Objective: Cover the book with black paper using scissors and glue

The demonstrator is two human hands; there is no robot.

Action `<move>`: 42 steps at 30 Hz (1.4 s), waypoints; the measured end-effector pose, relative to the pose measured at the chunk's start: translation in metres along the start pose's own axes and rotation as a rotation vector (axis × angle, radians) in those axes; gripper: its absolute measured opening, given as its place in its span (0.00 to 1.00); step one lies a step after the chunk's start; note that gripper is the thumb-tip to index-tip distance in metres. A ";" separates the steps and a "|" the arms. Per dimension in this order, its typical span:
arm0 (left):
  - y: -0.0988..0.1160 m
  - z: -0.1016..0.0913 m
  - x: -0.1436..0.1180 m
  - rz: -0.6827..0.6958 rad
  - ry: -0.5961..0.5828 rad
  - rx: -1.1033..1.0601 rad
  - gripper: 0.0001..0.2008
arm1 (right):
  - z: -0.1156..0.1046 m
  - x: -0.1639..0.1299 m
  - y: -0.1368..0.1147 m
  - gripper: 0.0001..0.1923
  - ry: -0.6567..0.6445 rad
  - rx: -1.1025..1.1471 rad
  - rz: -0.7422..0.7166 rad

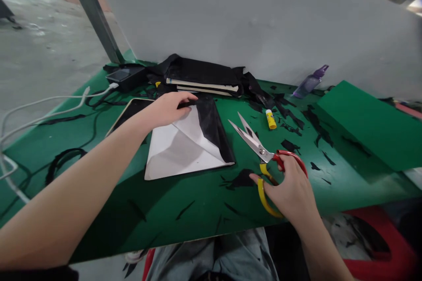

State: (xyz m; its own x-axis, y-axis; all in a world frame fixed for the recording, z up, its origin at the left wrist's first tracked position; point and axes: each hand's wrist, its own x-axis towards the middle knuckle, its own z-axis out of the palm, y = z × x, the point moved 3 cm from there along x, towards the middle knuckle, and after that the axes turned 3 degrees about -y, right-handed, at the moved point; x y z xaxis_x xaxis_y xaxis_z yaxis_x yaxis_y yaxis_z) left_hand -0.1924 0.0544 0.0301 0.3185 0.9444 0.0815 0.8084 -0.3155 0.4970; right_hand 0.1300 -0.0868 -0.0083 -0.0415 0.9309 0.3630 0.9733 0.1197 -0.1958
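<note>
Gripping the scissors (263, 158) by their red and yellow handles, your right hand (292, 191) rests on the green table (99, 210), blades open. Your left hand (171, 107) presses flat, fingers spread, on the folded black-and-white sheet (184, 145) just left of them.

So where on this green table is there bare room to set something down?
Barest: the near strip between the folded sheet and the table edge. Crowded: scraps beyond the scissors, cables far left.

Layout on my table (99, 210)
I'm seeing the folded sheet (184, 145) lying left of the scissors (260, 151), the glue stick (271, 119) sitting behind them.
</note>
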 end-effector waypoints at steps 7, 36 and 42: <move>0.008 -0.013 -0.004 0.055 -0.004 0.034 0.22 | -0.007 0.005 0.022 0.27 0.027 -0.127 0.134; 0.011 -0.010 -0.007 0.077 -0.023 0.035 0.22 | 0.009 0.032 0.107 0.23 -0.386 -0.186 0.349; 0.011 -0.010 -0.006 0.077 -0.015 0.036 0.24 | -0.002 0.057 0.103 0.34 -0.240 -0.364 0.307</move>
State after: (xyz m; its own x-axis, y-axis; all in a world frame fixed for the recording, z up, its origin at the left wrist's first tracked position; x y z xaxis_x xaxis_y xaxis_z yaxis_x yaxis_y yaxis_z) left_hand -0.1903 0.0461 0.0432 0.3880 0.9157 0.1051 0.7983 -0.3909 0.4582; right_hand 0.2282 -0.0223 -0.0057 0.2487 0.9621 0.1120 0.9623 -0.2586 0.0843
